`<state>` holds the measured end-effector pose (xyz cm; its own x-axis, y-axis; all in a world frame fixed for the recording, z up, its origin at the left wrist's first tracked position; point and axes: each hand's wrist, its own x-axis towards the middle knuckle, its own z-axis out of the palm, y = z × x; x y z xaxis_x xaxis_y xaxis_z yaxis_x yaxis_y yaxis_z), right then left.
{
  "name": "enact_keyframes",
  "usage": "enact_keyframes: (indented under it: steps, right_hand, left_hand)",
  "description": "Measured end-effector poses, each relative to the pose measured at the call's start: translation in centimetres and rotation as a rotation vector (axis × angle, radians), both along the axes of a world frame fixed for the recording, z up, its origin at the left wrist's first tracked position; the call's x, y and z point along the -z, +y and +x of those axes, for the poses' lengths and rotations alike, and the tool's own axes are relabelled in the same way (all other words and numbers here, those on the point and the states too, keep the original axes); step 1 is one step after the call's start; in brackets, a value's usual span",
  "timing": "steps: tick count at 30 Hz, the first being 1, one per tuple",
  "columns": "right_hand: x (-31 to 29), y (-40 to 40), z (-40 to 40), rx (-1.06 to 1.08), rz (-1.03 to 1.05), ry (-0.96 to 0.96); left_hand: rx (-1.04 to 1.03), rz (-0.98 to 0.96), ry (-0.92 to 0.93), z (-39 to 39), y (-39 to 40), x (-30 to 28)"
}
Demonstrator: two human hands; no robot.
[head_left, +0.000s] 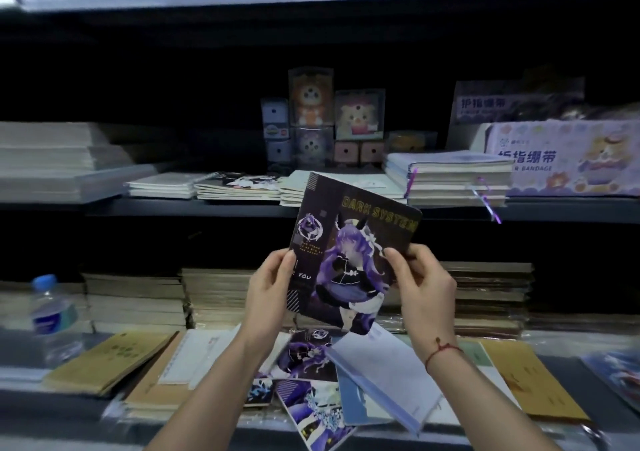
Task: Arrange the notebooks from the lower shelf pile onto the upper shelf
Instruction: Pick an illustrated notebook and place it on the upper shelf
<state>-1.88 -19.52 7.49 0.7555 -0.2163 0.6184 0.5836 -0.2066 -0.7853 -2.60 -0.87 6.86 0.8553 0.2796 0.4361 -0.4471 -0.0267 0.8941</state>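
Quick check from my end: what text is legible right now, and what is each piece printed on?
"DARK SYSTEM": top of the dark purple notebook held by the left hand and right hand.
"YOU": same cover, by the left thumb; the word before it is hidden.
"BANDAGE", under large Chinese characters: pastel display box on the upper shelf.
Too blurred to read: water bottle label, brown exercise books, small cartoon boxes.

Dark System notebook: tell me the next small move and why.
Probably lift the Dark System notebook, held by the left hand and right hand, onto the matching dark-covered stack on the upper shelf; it hangs tilted just below that shelf's edge.
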Motion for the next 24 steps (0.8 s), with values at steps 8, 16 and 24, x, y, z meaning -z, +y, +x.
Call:
enact_keyframes:
  steps: [8,16,24]
  right_hand:
    - [-2.6,2.1,-0.5,-0.105,0.085,-0.066]
    - [-3.7,3.3,-1.6,-0.229,0.117,0.006]
    - [-4.9,4.0,-1.3,-0.273,0.268,0.074]
  left_hand:
    - [-0.182,-0.166,-0.076,-0.1,0.8,-4.4]
    - [-0.129,-0.213,-0.084,-0.9,0.8,-7.1]
    - [0.139,-0.381,-0.102,-1.2,1.5,-8.8]
